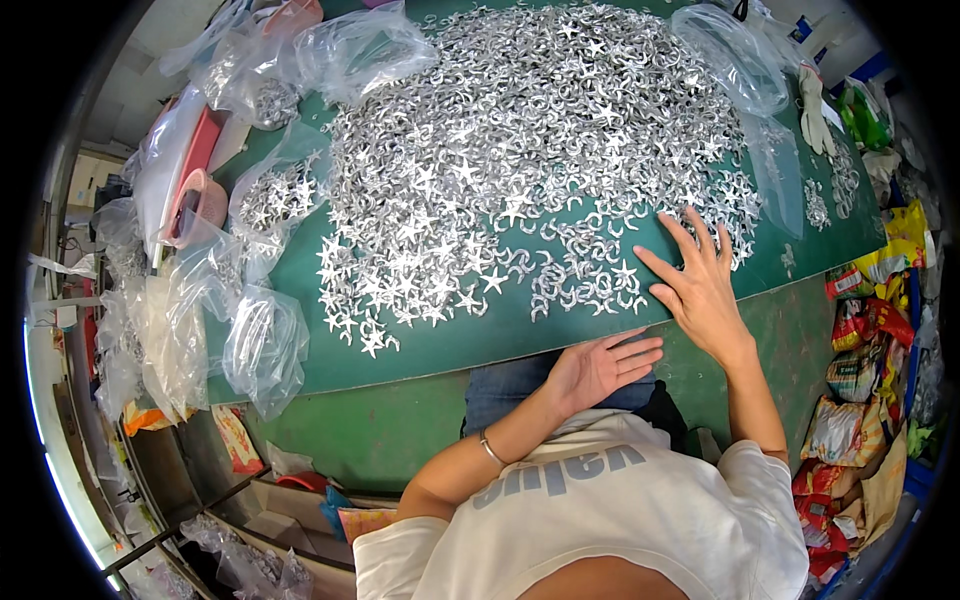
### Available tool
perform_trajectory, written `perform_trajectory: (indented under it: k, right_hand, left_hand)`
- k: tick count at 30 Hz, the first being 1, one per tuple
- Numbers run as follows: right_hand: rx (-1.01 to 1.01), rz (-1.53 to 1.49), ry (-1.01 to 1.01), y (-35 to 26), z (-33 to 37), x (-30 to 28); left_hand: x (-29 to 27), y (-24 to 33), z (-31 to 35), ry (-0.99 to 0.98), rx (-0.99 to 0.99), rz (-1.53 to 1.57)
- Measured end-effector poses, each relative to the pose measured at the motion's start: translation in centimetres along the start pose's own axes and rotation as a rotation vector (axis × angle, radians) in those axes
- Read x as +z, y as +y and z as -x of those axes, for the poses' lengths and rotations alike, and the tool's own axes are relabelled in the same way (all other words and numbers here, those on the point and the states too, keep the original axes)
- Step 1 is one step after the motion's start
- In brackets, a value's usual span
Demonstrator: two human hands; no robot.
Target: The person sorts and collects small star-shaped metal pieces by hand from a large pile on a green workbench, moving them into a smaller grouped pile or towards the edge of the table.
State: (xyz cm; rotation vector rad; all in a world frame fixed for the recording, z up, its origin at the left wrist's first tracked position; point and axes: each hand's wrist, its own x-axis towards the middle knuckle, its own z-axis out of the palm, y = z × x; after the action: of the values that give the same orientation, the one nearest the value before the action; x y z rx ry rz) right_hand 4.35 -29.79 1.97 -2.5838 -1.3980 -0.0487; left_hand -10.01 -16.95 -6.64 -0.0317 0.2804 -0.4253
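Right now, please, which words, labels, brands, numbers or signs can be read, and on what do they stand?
White shirt: large grey lettering, legible, wording not copied here.
Colourful packages at right: printing too small to read.
Silver star and crescent pieces: no text visible.

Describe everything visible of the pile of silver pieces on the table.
The pile is loose and mixed: many small, shiny silver, metallic-looking five-pointed stars and crescents. It spreads over the green tabletop, dense at the far side, thinning toward the near edge. Clear plastic bags border it; the right hand is at its near right margin, contact unclear.
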Motion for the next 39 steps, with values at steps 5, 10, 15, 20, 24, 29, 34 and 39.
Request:
perform_trajectory:
  k: [5, 10, 15, 20, 24, 29, 34, 39]
  right_hand:
    - [-0.072, -0.169, -0.044, -1.3, 0.3, -0.5]
    - [-0.041, -0.271, 0.086, -2.2, 0.4, 1.2]
    - [0.034, -0.349, 0.188, -3.5, -0.1, 2.6]
    - [-0.013, -0.432, 0.251, -3.4, -0.3, 2.9]
    - [-0.101, -0.468, 0.229, -2.5, -0.2, 2.9]
    - [-0.085, -0.437, 0.185, -2.2, -0.7, 1.9]
    - [-0.103, -0.208, 0.114, -1.2, -0.8, 1.1]
    - [-0.097, -0.112, 0.099, -0.8, -0.4, 0.6]
  left_hand:
    - [-0.4, -0.1, -0.1, -0.006, 0.004, 0.005]
    - [-0.2, -0.2, -0.2, 0.017, 0.008, -0.022]
    - [-0.8, -0.4, -0.3, -0.007, 0.007, -0.010]
    - [-1.0, -0.4, -0.3, 0.000, 0.010, -0.018]
    - [-0.9, -0.4, -0.3, 0.002, 0.014, -0.030]
    - [-0.5, -0.2, -0.2, 0.006, 0.011, -0.041]
    - [-0.3, -0.1, 0.0, 0.020, 0.014, -0.050]
    - [-0.6, -0.2, -0.1, 0.007, 0.018, -0.053]
